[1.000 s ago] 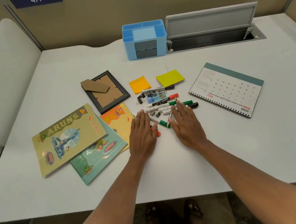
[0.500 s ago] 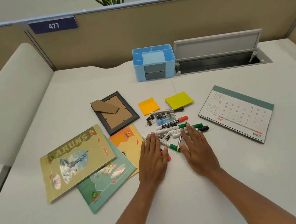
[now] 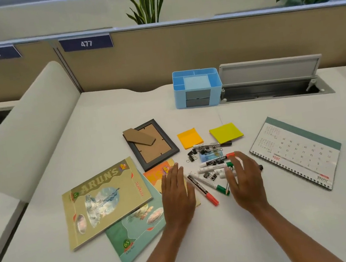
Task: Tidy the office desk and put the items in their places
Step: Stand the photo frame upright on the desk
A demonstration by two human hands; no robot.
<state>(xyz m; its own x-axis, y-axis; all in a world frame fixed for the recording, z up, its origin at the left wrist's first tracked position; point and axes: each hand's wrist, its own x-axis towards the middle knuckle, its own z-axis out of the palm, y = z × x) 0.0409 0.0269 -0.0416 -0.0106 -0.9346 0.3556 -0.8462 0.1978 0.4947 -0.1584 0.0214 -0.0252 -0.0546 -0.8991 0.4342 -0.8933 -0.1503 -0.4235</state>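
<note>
Both hands lie low at the centre of the frame, palms down, fingers straight and slightly spread, holding nothing. The left hand point(image 3: 178, 194) covers the edge of a glossy orange book point(image 3: 158, 171). The right hand point(image 3: 246, 181), slightly blurred, overlaps a loose pile of slim white markers point(image 3: 214, 163). A red-capped marker point(image 3: 203, 190) lies slanted between them. The blue plastic organizer point(image 3: 197, 87) stands at upper centre, well apart.

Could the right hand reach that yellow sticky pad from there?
Probably yes. The right hand is open over the markers, and the yellow sticky pad lies just beyond them, uncovered. Only low markers and binder clips lie between.
</note>
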